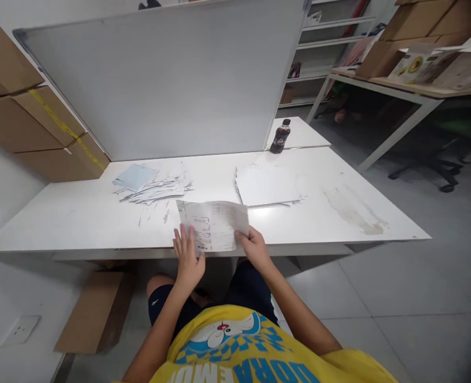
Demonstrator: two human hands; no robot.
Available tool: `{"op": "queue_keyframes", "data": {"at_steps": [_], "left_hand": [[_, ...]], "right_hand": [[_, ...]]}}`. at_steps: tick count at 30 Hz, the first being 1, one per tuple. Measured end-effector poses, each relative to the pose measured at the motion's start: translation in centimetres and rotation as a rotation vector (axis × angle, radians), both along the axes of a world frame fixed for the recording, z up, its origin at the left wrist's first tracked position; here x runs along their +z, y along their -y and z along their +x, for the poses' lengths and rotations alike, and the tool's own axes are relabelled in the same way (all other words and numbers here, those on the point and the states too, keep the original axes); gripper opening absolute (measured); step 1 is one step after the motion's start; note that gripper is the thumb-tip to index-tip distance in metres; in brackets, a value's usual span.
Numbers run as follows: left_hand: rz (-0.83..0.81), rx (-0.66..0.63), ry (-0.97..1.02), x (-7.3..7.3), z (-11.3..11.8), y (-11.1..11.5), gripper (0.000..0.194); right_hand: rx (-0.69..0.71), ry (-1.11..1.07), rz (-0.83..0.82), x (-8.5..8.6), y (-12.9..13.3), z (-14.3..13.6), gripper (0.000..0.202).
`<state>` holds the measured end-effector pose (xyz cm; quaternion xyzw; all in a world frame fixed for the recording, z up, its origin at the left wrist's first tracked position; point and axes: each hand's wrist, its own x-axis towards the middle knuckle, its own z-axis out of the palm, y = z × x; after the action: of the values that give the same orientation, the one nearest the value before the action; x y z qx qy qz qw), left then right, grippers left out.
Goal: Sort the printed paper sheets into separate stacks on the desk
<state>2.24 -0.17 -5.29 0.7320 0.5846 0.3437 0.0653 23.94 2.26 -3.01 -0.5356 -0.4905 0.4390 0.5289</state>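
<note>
A printed sheet of paper [219, 226] is held over the front edge of the white table, upside down to me and slightly curved. My right hand [253, 247] pinches its right edge between thumb and fingers. My left hand [190, 263] lies against the sheet's left part, fingers stretched out and apart, the thumb just below the lower edge. Beyond it on the left is a messy pile of papers [156, 186] with a light blue sheet [135, 177] on top. A neater stack of white paper [267, 183] lies behind the sheet to the right.
A dark cola bottle [280, 136] stands at the back of the table [80, 213], by the whiteboard [171, 80]. Cardboard boxes [40, 127] are piled at the left. Another carton [95, 311] sits on the floor below. A brownish smudge [355, 210] marks the tabletop at right.
</note>
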Motion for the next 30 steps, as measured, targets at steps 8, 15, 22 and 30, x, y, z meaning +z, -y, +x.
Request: {"op": "queue_keyframes", "data": {"at_steps": [8, 15, 22, 30], "left_hand": [[-0.232, 0.167, 0.614, 1.1, 1.4, -5.4, 0.061], [-0.288, 0.016, 0.778, 0.7, 2.7, -6.3, 0.03], [-0.399, -0.011, 0.92, 2.3, 2.8, -4.2, 0.036], [-0.935, -0.044, 1.07, -1.2, 0.8, 1.5, 0.042]], "right_hand": [[-0.12, 0.074, 0.053, -2.0, -1.8, 3.5, 0.039], [0.01, 0.106, 0.004, -2.7, -2.0, 4.0, 0.043], [-0.051, 0.029, -0.056, -2.5, -0.7, 4.5, 0.043], [-0.056, -0.083, -0.292, -5.9, 6.1, 6.1, 0.056]]}}
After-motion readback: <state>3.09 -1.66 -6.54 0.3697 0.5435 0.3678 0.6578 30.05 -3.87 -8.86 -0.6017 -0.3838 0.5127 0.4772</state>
